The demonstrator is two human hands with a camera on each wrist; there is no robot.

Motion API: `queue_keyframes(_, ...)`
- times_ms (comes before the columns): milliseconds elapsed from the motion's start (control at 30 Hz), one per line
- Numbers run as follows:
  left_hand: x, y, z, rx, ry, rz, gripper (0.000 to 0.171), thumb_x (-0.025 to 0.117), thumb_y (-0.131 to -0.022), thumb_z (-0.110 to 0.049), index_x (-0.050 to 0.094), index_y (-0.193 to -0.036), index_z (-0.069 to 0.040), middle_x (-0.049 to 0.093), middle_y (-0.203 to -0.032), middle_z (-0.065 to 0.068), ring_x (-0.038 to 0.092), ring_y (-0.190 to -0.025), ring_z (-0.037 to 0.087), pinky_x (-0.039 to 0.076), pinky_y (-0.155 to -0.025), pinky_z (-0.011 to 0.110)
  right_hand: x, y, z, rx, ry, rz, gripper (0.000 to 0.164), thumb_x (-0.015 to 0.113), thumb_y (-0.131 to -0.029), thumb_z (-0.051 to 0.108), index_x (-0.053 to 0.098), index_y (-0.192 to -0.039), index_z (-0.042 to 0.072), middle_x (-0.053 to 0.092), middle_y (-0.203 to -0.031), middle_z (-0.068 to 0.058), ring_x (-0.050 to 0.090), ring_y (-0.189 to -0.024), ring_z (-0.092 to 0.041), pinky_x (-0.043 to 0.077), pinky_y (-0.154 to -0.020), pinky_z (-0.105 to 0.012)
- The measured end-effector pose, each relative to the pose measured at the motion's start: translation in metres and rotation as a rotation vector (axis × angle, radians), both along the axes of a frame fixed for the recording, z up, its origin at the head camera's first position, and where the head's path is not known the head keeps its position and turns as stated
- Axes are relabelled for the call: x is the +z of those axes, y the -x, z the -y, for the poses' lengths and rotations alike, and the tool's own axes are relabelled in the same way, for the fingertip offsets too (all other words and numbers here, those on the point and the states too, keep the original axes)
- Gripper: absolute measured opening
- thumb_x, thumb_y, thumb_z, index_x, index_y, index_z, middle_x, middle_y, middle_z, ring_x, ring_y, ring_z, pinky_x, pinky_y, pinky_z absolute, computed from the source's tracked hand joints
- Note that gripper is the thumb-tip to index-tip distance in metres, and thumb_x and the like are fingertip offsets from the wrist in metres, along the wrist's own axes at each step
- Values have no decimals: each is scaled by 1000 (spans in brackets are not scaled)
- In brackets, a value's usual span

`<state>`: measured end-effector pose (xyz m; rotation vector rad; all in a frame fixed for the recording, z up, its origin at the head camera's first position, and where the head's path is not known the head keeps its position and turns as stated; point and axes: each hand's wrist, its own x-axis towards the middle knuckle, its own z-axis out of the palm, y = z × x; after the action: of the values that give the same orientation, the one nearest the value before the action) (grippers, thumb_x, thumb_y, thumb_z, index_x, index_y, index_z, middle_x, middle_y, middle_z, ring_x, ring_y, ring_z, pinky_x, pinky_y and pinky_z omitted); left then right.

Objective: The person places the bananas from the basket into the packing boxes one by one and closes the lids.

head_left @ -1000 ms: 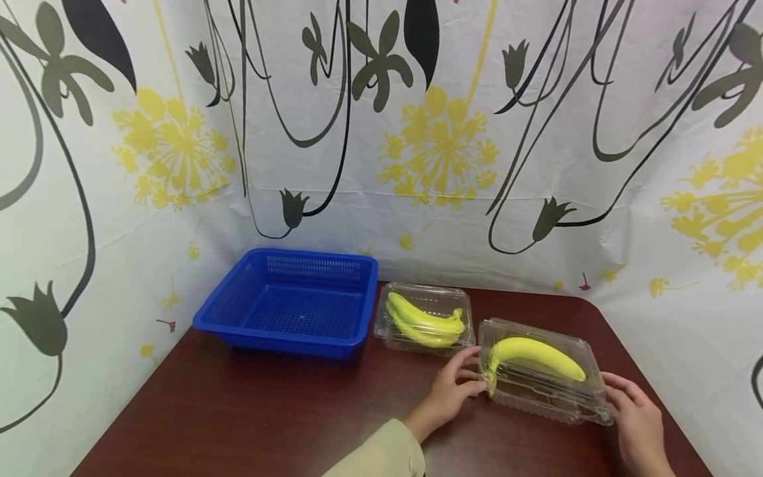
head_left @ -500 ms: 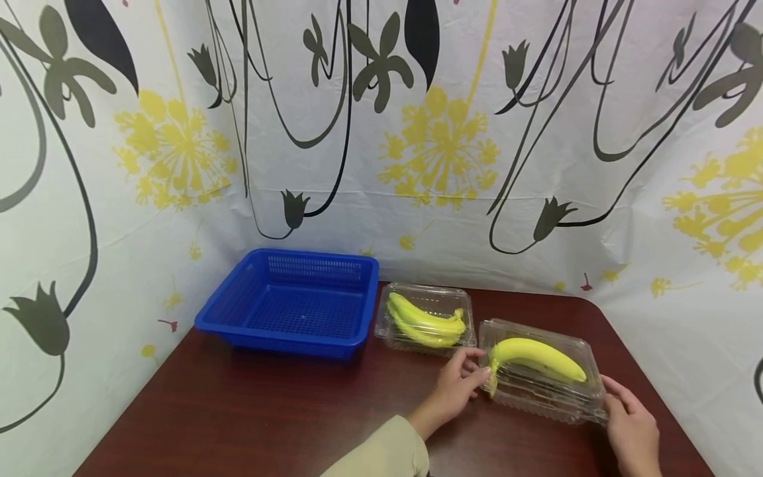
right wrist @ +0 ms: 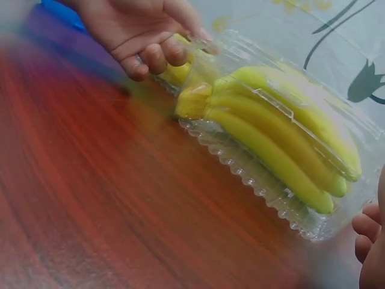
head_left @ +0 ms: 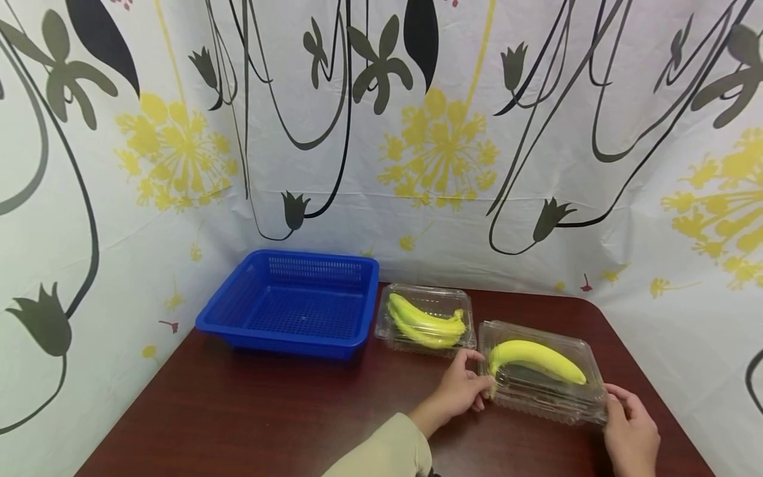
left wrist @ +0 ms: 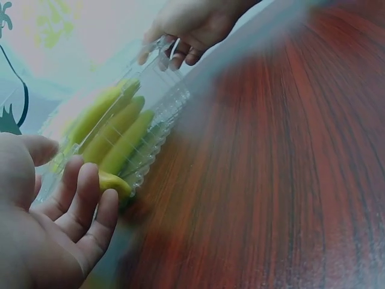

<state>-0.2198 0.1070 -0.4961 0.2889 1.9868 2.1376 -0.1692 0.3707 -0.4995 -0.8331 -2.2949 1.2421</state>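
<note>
A clear plastic clamshell box (head_left: 554, 397) with a bunch of bananas (head_left: 539, 358) inside lies at the right of the table, its lid down over the fruit. My left hand (head_left: 456, 391) holds the box's left end, thumb at the near corner and index finger farther back. At the opposite end, my right hand (head_left: 632, 430) grips the near right corner between thumb and fingers. The right wrist view shows several bananas (right wrist: 277, 138) through the plastic, their stem end toward the left hand (right wrist: 144, 36). In the left wrist view, the right hand (left wrist: 195, 27) pinches the far corner.
A second clamshell box (head_left: 387, 328) with bananas (head_left: 426, 322) stands just behind and left of the held one. Farther left is a blue plastic basket (head_left: 286, 341) with perforated sides. Flower-patterned cloth (head_left: 369, 152) surrounds the dark wooden table (head_left: 268, 411).
My left hand shifts slightly toward me and right along the box's end. My right hand slides a little left and lower at the right corner. The lid's near right corner sits closer to the base.
</note>
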Motion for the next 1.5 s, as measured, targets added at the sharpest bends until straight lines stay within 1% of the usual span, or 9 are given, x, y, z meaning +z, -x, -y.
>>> queue_keyframes(133, 1, 0, 0, -17, -9, 11, 37, 66, -87, 0, 50, -117, -15, 59, -60, 7, 47, -37, 13, 43, -39, 25, -1, -1, 1, -12, 31, 12, 44, 45, -99, 39, 59, -133, 13, 49, -75, 29, 49, -93, -19, 35, -68, -27)
queue_keyframes(267, 1, 1, -1, -16, -17, 18, 41, 64, -86, 5, 48, -117, -16, 57, -58, 5, 46, -37, 13, 43, -38, 24, -1, -3, 4, -24, 50, 7, 42, 44, -99, 35, 60, -133, 16, 53, -67, 23, 53, -70, -11, 37, -61, -23)
queue_keyframes(333, 1, 1, -1, -14, -24, 28, 42, 63, -85, 6, 48, -117, -16, 57, -58, 5, 46, -37, 13, 42, -38, 24, -1, -4, 6, -24, 55, 8, 42, 43, -99, 32, 58, -135, 17, 55, -62, 14, 51, -57, -9, 37, -55, -24)
queue_keyframes(433, 0, 4, -1, -8, -29, 37, 45, 61, -84, 10, 48, -118, -16, 57, -58, 6, 47, -37, 13, 42, -38, 24, -2, -4, 11, -13, 90, 3, 44, 41, -99, 29, 55, -139, 17, 56, -59, 7, 51, -51, -10, 39, -50, -25)
queue_keyframes(667, 0, 9, -1, 17, -12, 40, 48, 58, -83, 14, 48, -117, -19, 60, -63, 9, 46, -37, 14, 42, -39, 26, -6, -3, 18, -21, 180, -67, 43, 41, -100, 23, 55, -139, 16, 57, -59, 10, 51, -48, -9, 43, -43, -24)
queue_keyframes(833, -1, 10, -3, 31, -15, 52, 48, 58, -83, 15, 49, -116, -19, 59, -63, 7, 47, -37, 13, 42, -39, 24, -8, -2, 19, -25, 212, -102, 41, 42, -100, 20, 56, -139, 17, 56, -59, 12, 51, -47, -8, 42, -42, -23)
queue_keyframes(1000, 0, 9, -7, 74, -32, 61, 49, 56, -80, 16, 51, -114, -19, 56, -60, 7, 45, -37, 13, 40, -38, 23, -8, -1, 20, -26, 245, -132, 40, 41, -100, 19, 57, -137, 17, 56, -59, 13, 51, -46, -6, 42, -42, -21)
queue_keyframes(1267, 0, 7, -9, 83, -38, 60, 47, 54, -82, 13, 50, -115, -19, 51, -55, 6, 43, -35, 12, 39, -36, 23, -5, -3, 23, -12, 446, -221, 41, 43, -97, 8, 58, -134, 20, 54, -56, 5, 47, -41, -8, 40, -37, -22)
queue_keyframes(1500, 1, 6, -10, 91, -29, 69, 45, 56, -84, 11, 49, -115, -21, 46, -52, 3, 39, -33, 10, 37, -34, 22, -2, -1, 23, 12, 571, -247, 46, 43, -96, 3, 51, -141, 14, 55, -60, 4, 46, -46, -5, 40, -39, -20)
